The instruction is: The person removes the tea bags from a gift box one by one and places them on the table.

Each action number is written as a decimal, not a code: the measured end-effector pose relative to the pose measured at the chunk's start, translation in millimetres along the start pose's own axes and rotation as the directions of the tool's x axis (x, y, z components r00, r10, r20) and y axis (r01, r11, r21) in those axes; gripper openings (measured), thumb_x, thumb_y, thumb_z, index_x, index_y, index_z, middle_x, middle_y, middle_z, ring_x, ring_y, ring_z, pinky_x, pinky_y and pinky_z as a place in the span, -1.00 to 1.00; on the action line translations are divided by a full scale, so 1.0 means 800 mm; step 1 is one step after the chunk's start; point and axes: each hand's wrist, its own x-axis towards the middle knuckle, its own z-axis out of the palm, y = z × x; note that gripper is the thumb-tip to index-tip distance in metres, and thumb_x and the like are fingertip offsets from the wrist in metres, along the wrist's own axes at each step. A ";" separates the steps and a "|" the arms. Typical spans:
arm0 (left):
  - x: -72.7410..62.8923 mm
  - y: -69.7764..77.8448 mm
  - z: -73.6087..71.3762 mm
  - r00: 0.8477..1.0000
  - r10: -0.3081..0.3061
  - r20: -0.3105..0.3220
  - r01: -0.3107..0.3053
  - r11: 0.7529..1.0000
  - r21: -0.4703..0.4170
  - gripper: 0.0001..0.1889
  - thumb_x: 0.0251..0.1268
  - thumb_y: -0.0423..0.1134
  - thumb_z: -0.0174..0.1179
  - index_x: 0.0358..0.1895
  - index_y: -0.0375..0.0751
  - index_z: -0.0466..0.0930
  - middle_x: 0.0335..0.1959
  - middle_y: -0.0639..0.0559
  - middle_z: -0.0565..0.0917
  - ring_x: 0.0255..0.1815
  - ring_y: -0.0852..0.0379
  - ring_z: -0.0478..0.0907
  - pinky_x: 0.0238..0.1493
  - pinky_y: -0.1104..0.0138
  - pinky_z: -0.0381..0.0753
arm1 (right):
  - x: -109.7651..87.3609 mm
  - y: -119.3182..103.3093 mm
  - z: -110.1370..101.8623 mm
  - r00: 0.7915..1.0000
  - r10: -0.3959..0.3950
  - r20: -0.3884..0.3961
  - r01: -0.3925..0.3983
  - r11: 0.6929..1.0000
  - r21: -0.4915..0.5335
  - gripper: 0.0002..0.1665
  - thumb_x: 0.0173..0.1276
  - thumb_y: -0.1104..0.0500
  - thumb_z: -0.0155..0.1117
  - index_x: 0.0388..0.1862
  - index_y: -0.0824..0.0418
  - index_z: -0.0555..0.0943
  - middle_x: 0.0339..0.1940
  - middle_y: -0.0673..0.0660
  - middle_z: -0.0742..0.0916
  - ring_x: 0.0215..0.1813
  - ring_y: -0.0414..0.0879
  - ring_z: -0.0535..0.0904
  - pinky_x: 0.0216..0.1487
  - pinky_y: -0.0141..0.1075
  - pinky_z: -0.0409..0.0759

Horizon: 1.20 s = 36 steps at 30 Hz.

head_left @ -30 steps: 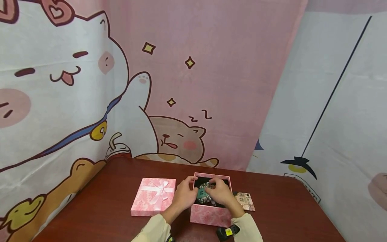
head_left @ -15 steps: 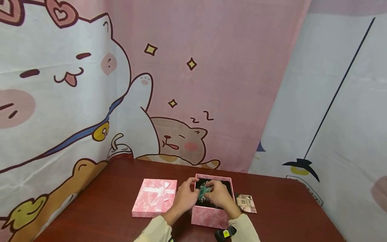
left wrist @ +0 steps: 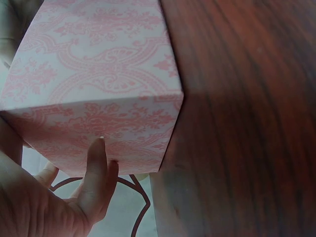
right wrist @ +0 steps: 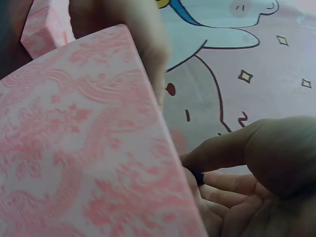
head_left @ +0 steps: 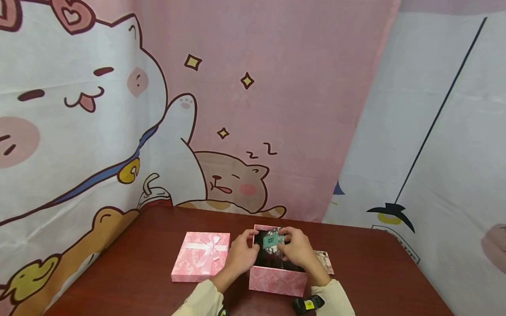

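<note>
A pink patterned gift box [head_left: 277, 282] stands without its lid, its inside dark. At its left rim is my left hand [head_left: 242, 253], gripping the box; in the left wrist view a finger [left wrist: 97, 165] presses on the patterned side. My right hand [head_left: 297, 248] pinches a flat floral packet with a green label [head_left: 272, 240] by its right edge, over the box opening. In the right wrist view the thumb [right wrist: 222, 150] and fingers meet behind the box wall, with a small dark bit between them; the rest of the packet is hidden there.
The matching pink lid with a ribbon bow [head_left: 201, 256] lies left of the box on the brown table [head_left: 130, 272]. A beige floral packet [head_left: 325, 262] lies to the right, partly behind my right wrist. A cartoon-printed curtain [head_left: 300, 109] hangs behind the table.
My right hand has lifted the green-labelled packet up from inside the box and moved slightly right with it. My left hand has stayed at the left rim.
</note>
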 end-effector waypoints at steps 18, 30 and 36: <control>-0.002 0.001 -0.002 1.000 0.024 -0.010 -0.024 1.000 0.011 -0.64 0.16 -0.35 0.24 0.07 -0.07 0.61 -0.06 -0.12 0.68 -0.12 -0.07 0.60 -0.16 0.04 0.52 | -0.019 0.009 -0.084 0.997 0.051 -0.052 -0.045 0.993 0.111 -0.50 0.29 0.44 0.23 0.22 0.47 0.48 -0.08 0.40 0.71 -0.38 0.09 0.72 -0.49 -0.19 0.64; -0.001 0.001 -0.002 1.000 0.016 -0.007 -0.016 1.000 -0.001 -0.63 0.19 -0.32 0.23 0.09 -0.08 0.61 -0.03 -0.12 0.68 -0.05 -0.10 0.60 -0.09 0.01 0.53 | -0.030 0.045 -0.131 0.988 0.115 -0.106 -0.103 0.988 0.117 -0.48 0.38 0.39 0.13 0.32 0.44 0.40 0.03 0.43 0.67 -0.34 -0.04 0.70 -0.43 -0.23 0.64; -0.001 0.002 0.000 1.000 0.013 -0.008 -0.013 1.000 -0.009 -0.63 0.19 -0.32 0.22 0.10 -0.07 0.61 -0.03 -0.13 0.68 -0.07 -0.08 0.60 -0.11 0.03 0.53 | -0.035 0.074 -0.147 0.976 0.167 -0.136 -0.152 0.982 0.113 -0.47 0.38 0.37 0.10 0.33 0.44 0.39 0.02 0.40 0.67 -0.34 -0.12 0.70 -0.41 -0.20 0.64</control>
